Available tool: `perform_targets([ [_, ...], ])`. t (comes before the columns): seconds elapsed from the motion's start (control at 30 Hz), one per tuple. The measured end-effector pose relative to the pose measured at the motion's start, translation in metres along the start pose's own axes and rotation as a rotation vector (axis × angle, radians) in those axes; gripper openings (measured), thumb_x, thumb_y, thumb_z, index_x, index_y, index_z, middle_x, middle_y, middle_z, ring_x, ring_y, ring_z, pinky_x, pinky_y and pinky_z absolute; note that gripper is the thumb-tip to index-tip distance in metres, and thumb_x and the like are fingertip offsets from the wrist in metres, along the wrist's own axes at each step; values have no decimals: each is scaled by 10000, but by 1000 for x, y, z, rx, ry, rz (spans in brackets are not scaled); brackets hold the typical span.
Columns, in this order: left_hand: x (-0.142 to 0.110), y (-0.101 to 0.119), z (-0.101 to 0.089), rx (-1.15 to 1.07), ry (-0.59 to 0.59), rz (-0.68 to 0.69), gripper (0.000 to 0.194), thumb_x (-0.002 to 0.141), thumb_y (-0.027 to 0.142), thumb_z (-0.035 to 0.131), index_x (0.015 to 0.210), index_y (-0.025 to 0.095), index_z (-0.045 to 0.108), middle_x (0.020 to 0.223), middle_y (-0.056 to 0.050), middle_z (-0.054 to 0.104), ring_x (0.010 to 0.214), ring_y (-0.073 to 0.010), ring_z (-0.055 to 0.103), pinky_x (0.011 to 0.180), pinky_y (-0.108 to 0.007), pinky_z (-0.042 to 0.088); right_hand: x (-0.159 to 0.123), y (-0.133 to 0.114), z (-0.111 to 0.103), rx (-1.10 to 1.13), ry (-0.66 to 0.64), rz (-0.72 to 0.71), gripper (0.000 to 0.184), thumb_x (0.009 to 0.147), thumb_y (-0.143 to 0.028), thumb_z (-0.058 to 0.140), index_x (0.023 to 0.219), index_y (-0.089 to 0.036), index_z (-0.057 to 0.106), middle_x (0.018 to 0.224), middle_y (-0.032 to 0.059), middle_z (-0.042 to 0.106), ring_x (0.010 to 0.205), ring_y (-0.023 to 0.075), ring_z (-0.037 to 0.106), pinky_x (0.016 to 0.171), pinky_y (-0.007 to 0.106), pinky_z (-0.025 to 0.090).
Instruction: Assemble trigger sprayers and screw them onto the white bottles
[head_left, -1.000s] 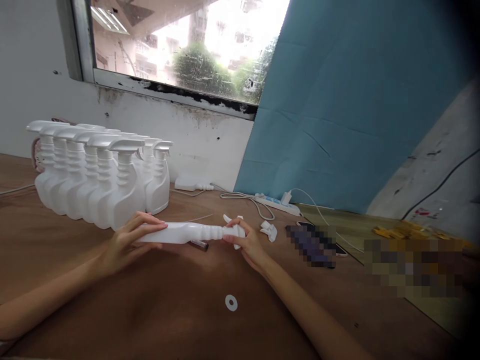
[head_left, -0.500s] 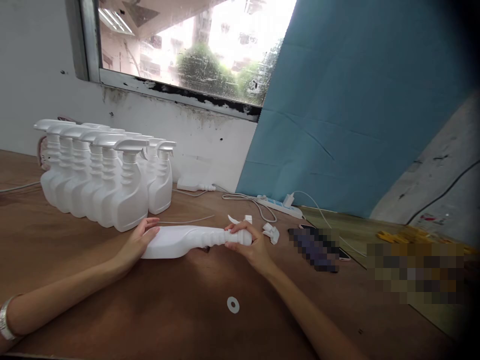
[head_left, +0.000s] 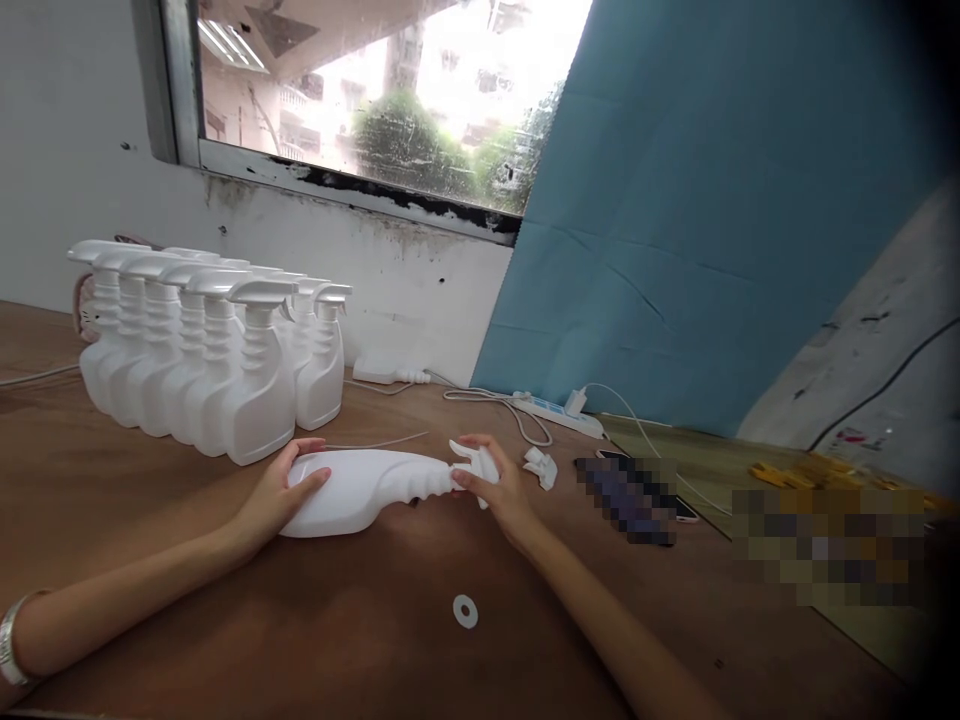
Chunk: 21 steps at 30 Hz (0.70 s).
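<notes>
A white spray bottle (head_left: 352, 490) lies on its side just over the brown table, its ribbed neck pointing right. My left hand (head_left: 281, 495) is closed around its base end, thumb on the near side. At the other end, my right hand (head_left: 502, 490) grips a white trigger sprayer head (head_left: 484, 472) at the bottle's mouth. The head's curved trigger points up and left; my fingers partly hide the joint with the neck. Beyond my right hand lies another small white sprayer part (head_left: 540, 467). A flat white ring (head_left: 466, 611) rests on the table nearer to me.
Several upright white spray bottles (head_left: 259, 400) with heads stand in rows at the left. Against the wall lie a white bottle (head_left: 386, 370), a cable (head_left: 480, 396) and a power strip (head_left: 559, 412). Phones (head_left: 686, 508), partly blurred out, and yellow items (head_left: 810, 472) are at the right.
My right hand and the sprayer head have turned at the bottle's mouth, and the trigger shows more plainly. The bottle has rolled a little in my left hand, showing more of its broad side.
</notes>
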<state>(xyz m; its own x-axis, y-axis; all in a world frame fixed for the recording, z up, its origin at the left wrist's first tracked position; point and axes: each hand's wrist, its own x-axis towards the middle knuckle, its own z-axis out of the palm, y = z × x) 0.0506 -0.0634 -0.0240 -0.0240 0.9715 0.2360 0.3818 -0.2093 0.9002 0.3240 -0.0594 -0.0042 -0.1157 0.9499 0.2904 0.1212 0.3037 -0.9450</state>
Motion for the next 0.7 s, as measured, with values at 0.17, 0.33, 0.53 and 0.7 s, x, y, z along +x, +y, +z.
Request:
perform_targets([
  [0.17,-6,5,-1,80,12,131,361,694,458,522,966,223,552,1049,-35,542,1018,-266,485,891,-379,365,4,6,0,151,5,150,352,645,-386,645,891,-195,481,663,-8,554,521,118,500,499,255,422],
  [0.33,-10,18,-4,14,14,-64,440,624,497,588,966,228,524,946,-19,571,862,-242,559,697,-307,476,3,5,-3,320,-29,183,315,619,-301,663,868,-201,498,760,-9,534,652,121,507,570,240,434],
  [0.53,-9,22,-7,-236,-137,-307,552,592,471,658,1032,207,453,941,-59,587,783,-218,594,561,-255,500,4,5,-11,383,-119,138,396,566,-165,666,924,-221,506,796,-21,567,719,107,514,642,196,396],
  [0.7,-6,20,-10,-134,-49,-204,535,574,479,666,1003,227,469,930,-39,570,793,-215,587,558,-246,505,4,1,-7,176,-63,187,374,626,-316,670,957,-225,521,724,-15,564,615,124,529,555,254,462],
])
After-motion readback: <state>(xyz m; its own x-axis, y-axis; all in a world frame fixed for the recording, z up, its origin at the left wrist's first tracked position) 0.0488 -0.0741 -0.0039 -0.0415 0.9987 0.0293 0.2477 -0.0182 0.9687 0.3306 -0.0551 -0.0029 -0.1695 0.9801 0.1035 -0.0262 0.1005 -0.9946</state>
